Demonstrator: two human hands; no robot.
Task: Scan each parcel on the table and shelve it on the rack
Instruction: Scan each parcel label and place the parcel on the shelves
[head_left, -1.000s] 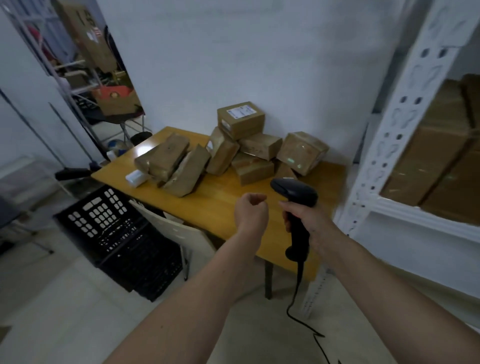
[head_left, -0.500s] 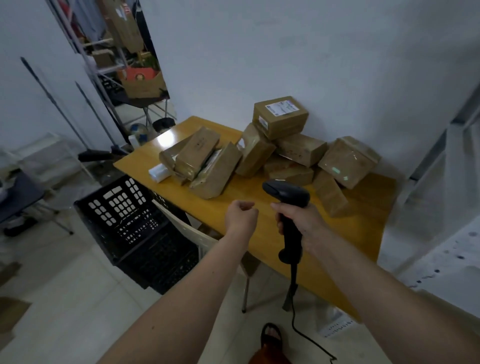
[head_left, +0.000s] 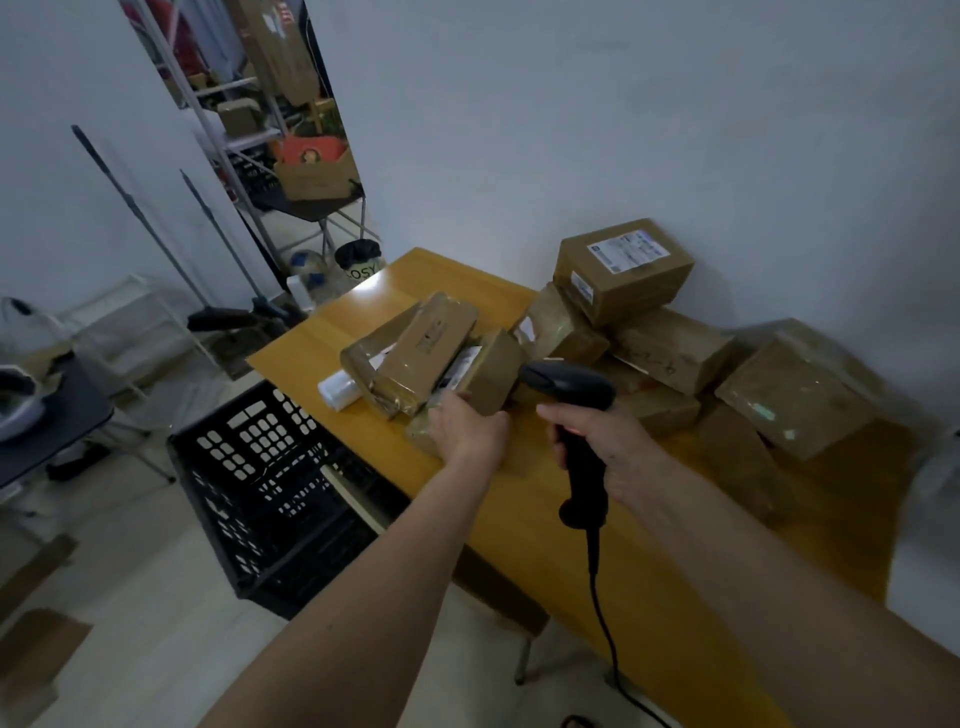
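White walls meet behind a yellow wooden table (head_left: 524, 525) that stands against the right-hand wall and carries a heap of brown taped parcels. At the near left of the heap a flat parcel (head_left: 491, 371) leans up on its edge against a longer parcel (head_left: 415, 358), and the left hand (head_left: 467, 431) has its fingers curled round the flat parcel's lower end, gripping it where it meets the tabletop. Just right of it the right hand (head_left: 605, 447) is wrapped tight round the grip of a black handheld barcode scanner (head_left: 569, 387), whose head sits just beside the upper edge of the flat parcel; its black cable (head_left: 602, 623) hangs down past the table edge toward the floor. A small white roll (head_left: 338, 391) lies on the table at the left end of the longer parcel. Farther back a box with a white shipping label (head_left: 623, 270) rests on top of the heap, touching the parcels beneath it, and a larger cube-shaped parcel (head_left: 795, 395) sits tilted at the right end, near the wall. On the floor left of the table stands a black perforated plastic crate (head_left: 270, 493). Two long-handled mops (head_left: 156, 228) lean on the left wall
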